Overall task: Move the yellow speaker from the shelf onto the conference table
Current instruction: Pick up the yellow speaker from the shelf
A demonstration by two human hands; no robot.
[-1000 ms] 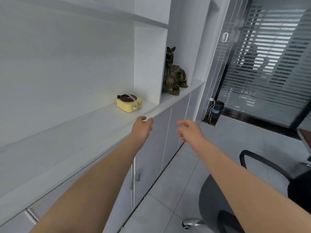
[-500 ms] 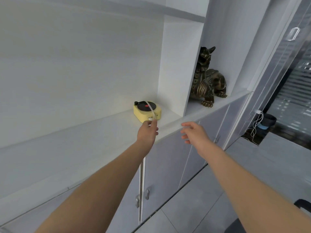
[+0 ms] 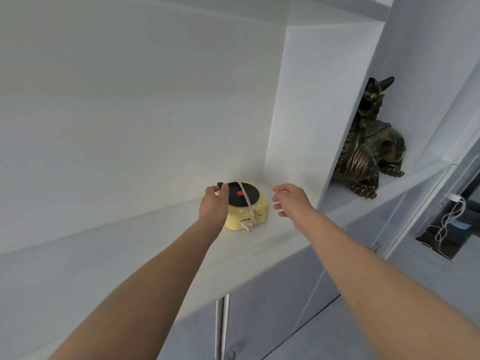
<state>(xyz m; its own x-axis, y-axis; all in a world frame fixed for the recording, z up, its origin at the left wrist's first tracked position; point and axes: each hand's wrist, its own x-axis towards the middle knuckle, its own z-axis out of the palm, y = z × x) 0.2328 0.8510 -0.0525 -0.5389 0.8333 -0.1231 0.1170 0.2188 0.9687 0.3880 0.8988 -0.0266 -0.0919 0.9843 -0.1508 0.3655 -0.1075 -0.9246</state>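
yellow speaker (image 3: 246, 209) sitting flat on the white shelf (image 3: 145, 245), tucked near the corner where the back wall meets the vertical divider (image 3: 298, 120). black record-style disc with red centre on top, white cable (image 3: 246, 203) draped over it front to back, plug end at the front face near the shelf surface.

left hand (image 3: 213, 203) against the speaker's left side, fingers curled toward the back-left corner; looks like contact, but can't tell whether closed into a real grip, since the far fingers are hidden behind the hand. right hand (image 3: 291, 200) open, fingers spread, just beside the speaker's right side, not touching.

step in hand, by judgement: closing a two-handed grasp. pickup barely started, no conference table in view.

to do it well: bring the right hand in flat on the right face opposite the left, squeeze evenly, lift straight up before pulling clear of the divider. mind the loose cable: pin under a thumb or gather first, else likely to slide off and snag. keep level so the disc top stays up.

compartments: speaker's bay holds only the speaker, as far as visible. next bay right of the divider holds a dark bronze beast figurine (image 3: 368, 149), well apart from the hands. closed cabinet doors (image 3: 272, 307) below, contents not visible.
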